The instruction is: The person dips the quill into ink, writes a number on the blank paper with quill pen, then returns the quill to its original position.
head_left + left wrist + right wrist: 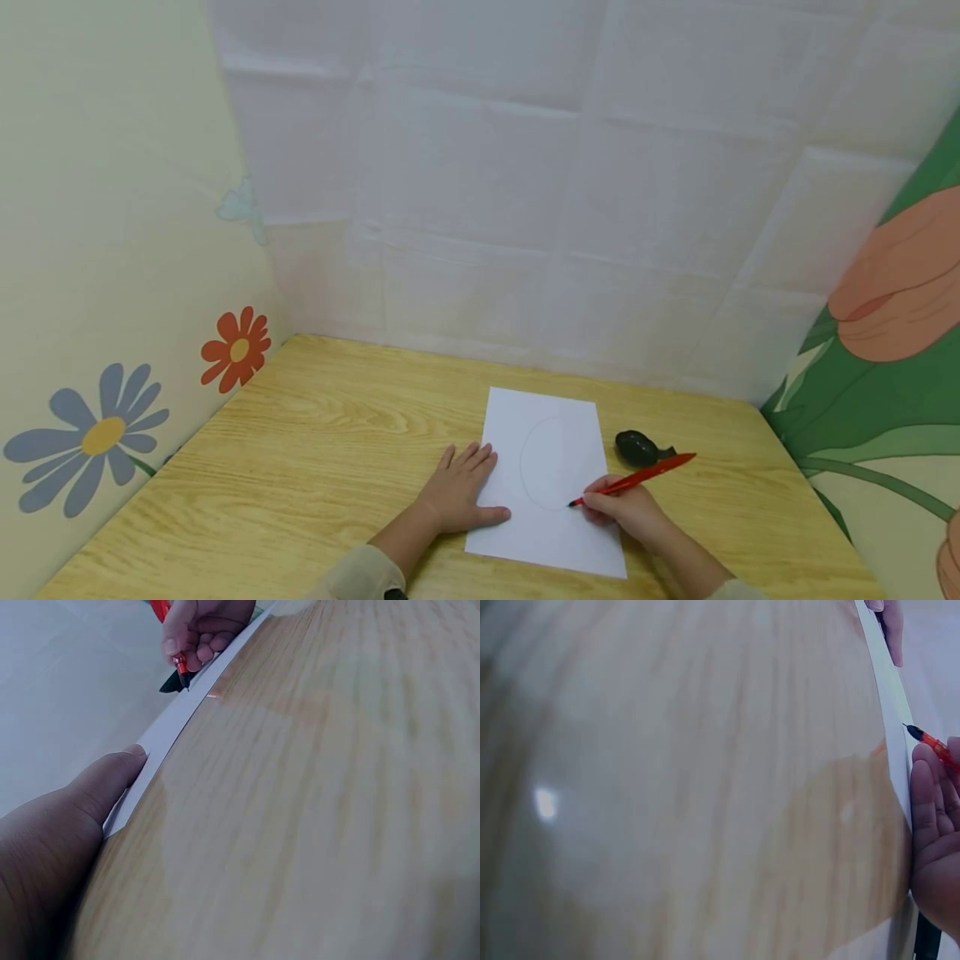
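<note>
A white sheet of paper (pixel 547 533) lies on the wooden table, bearing a faint curved outline like the left part of an oval. My left hand (pixel 461 496) rests on the sheet's left edge with its fingers spread and straight. In the left wrist view, the thumb (pixel 109 784) presses on the paper. My right hand (pixel 626 508) pinches a red pen (pixel 648 473) between thumb and fingers. The pen's black tip points down and left, at the lower end of the drawn curve. In the right wrist view, the red pen (pixel 934 746) shows only in part.
A glossy black rounded object (pixel 636 448) with a short stub lies right of the paper, just beyond the pen. The wooden table (pixel 322 433) stretches left of the sheet. A white cloth (pixel 480 208) hangs behind it, and flower-patterned panels (pixel 97 292) stand at both sides.
</note>
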